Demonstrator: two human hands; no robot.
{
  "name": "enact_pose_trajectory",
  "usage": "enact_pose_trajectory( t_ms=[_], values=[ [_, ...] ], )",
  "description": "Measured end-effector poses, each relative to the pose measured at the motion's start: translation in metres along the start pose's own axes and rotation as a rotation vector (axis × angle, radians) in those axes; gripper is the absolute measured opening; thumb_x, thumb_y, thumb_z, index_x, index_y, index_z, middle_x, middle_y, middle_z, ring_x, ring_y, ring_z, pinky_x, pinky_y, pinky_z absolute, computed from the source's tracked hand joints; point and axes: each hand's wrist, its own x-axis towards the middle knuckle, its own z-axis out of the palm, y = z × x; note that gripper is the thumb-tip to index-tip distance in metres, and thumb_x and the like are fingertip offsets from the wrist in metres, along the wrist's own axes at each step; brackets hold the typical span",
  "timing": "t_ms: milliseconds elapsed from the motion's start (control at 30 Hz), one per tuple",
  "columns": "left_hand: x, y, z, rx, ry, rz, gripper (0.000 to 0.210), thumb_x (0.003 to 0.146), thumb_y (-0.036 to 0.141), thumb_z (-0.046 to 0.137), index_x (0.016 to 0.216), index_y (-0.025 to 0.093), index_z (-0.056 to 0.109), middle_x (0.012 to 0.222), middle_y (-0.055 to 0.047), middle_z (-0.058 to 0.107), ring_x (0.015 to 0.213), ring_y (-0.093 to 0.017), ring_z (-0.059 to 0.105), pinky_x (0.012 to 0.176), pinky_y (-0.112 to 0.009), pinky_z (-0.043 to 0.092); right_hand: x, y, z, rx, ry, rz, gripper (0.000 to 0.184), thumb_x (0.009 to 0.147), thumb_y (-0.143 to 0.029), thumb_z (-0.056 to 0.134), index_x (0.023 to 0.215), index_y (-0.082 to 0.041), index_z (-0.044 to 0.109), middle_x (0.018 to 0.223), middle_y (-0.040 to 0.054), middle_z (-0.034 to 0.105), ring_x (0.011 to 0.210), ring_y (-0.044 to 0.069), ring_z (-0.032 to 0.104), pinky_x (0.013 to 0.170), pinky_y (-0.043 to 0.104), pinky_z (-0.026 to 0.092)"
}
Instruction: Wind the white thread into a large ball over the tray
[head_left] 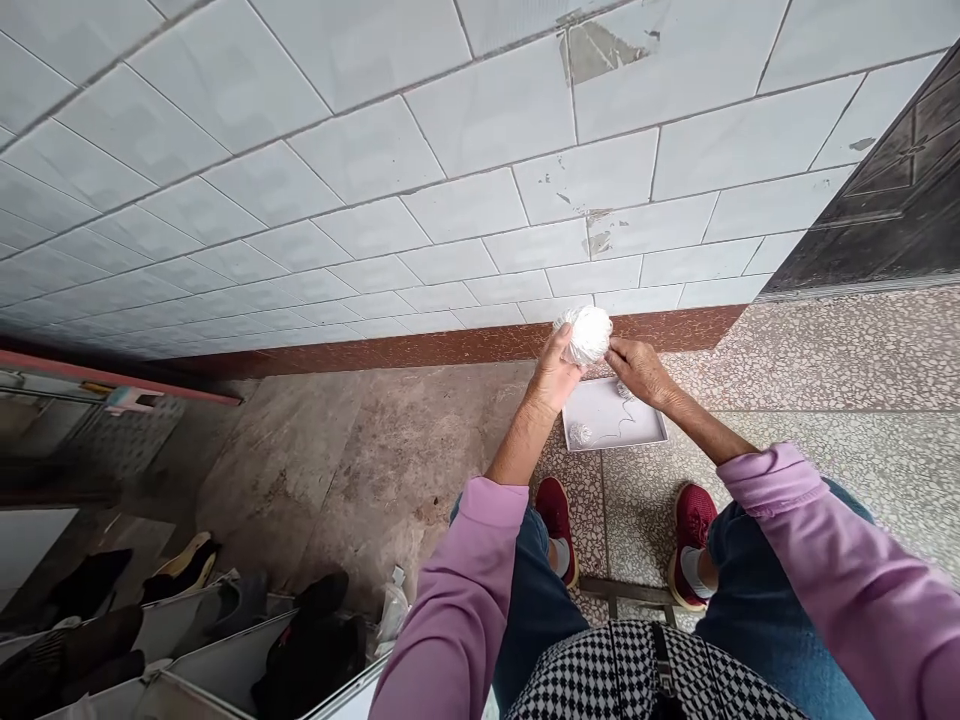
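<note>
Well, from my remote seat I had both bare hands working just beyond the far edge of the shallow, pale lilac rectangular tray (589, 408), my landmark. At that far edge, seemingly raised above the floor, was a round white ball of wound yarn (588, 335). I had the left hand (555, 372) clasped on it, thumb pressed on the near side, its other fingers mostly hidden from me. The right hand (641, 372) met the ball's other side, fingertips drawn together; I could not tell whether a strand was pinched between them.

Inside the tray, a small whitish ball (580, 434) rested at the near left corner, and a second small ball (624, 390) sat toward the far right, partly covered by the right hand. A thin, curling strand (619, 434) lay across the tray's floor between them. On the tray's near side were two red mesh shoes (553, 510), well apart, and beyond its far edge rose a white tiled wall (450, 215).
</note>
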Motion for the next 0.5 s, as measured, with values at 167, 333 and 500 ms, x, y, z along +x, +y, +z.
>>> enact_pose_trajectory(
  t_ms=[167,333,500],
  values=[
    [0.004,-0.005,-0.007,0.0,0.131,0.039,0.062,0.07,0.057,0.097,0.116,0.025,0.071,0.144,-0.011,0.074,0.146,-0.034,0.063,0.096,-0.037,0.06,-0.001,-0.001,0.002,-0.172,-0.081,-0.012,0.027,0.105,-0.026,0.053,0.079,-0.025,0.059,0.075,0.0053,0.067,0.069,0.022,0.057,0.071,0.033,0.036],
    [0.003,-0.016,-0.01,0.049,0.187,-0.044,0.065,0.066,0.061,0.1,0.113,0.025,0.072,0.139,-0.01,0.077,0.134,-0.034,0.07,0.086,-0.036,0.06,-0.006,-0.005,0.006,-0.316,-0.201,0.047,0.027,0.104,-0.019,0.058,0.078,-0.023,0.066,0.08,0.0089,0.074,0.074,0.024,0.063,0.071,0.033,0.036],
    [0.005,-0.02,-0.01,0.184,0.212,0.133,0.077,0.058,0.059,0.104,0.118,0.026,0.068,0.118,-0.004,0.078,0.112,-0.025,0.074,0.088,-0.033,0.057,-0.024,-0.025,-0.001,-0.073,-0.316,-0.072,0.028,0.106,-0.026,0.056,0.081,-0.021,0.069,0.077,0.0064,0.071,0.073,0.021,0.062,0.073,0.034,0.041]
  ],
)
